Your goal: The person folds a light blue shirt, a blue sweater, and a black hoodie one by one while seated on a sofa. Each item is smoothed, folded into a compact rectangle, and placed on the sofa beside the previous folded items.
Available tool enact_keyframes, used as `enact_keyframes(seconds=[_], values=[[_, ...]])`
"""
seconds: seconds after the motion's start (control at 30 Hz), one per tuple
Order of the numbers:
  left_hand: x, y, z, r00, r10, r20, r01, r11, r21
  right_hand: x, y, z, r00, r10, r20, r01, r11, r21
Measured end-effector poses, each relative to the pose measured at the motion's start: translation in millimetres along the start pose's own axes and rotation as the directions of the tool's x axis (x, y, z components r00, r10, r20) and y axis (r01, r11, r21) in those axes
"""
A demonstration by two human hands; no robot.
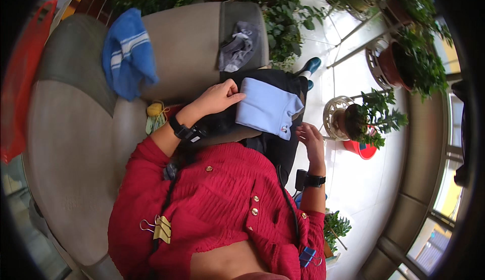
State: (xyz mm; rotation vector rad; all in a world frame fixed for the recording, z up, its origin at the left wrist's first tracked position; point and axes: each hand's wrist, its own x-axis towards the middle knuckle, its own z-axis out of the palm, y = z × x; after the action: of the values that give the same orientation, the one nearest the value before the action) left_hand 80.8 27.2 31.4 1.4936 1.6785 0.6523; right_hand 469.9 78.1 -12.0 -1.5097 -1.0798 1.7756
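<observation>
A light blue folded cloth garment [265, 105] with a small embroidered figure near one corner lies across my black-trousered lap. My left hand [223, 96] is at its left edge, thumb and fingertips close together; whether they pinch the fabric is not clear. Just off the lower right corner, my right hand [308, 134] has its fingers slightly curled and apart, with nothing seen in it. On the sofa beyond my lap, grey socks [240, 47] lie crumpled on the dark band. A blue towel with white stripes [129, 54] is draped farther left.
The sofa [182, 45] extends ahead and left, with yellow yarn [154, 109] beside my left forearm. A red plastic bag [26, 83] hangs at far left. Potted plants [394, 64] on metal stands and a red bucket [360, 149] stand to the right on the tiled floor.
</observation>
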Motion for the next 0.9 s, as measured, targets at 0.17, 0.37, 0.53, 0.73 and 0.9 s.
enact_keyframes(seconds=[0.17, 0.37, 0.53, 0.73, 0.9], values=[[-88, -69, -78, 0.852, -0.374, 0.366, 0.267, 0.912, 0.31, 34, -13, 5, 0.998, -0.004, -0.063, 0.003, 1.0, -0.021], [-190, -131, -67, 0.76, -0.52, 0.389, 0.284, 0.805, 0.521, 75, 0, 34, 0.997, 0.082, -0.005, -0.082, 0.996, -0.027], [-230, -152, -15, 0.486, -0.566, 0.666, 0.486, 0.808, 0.332, 85, 10, 29, 0.995, 0.101, 0.026, -0.102, 0.994, 0.031], [-263, -115, -41, 0.258, -0.513, 0.819, 0.728, 0.66, 0.184, 80, 26, -8, 0.992, 0.122, 0.027, -0.124, 0.99, 0.066], [-295, -70, -130, 0.119, -0.6, 0.791, 0.917, 0.371, 0.144, 84, 54, -17, 0.944, 0.328, -0.024, -0.323, 0.939, 0.118]])
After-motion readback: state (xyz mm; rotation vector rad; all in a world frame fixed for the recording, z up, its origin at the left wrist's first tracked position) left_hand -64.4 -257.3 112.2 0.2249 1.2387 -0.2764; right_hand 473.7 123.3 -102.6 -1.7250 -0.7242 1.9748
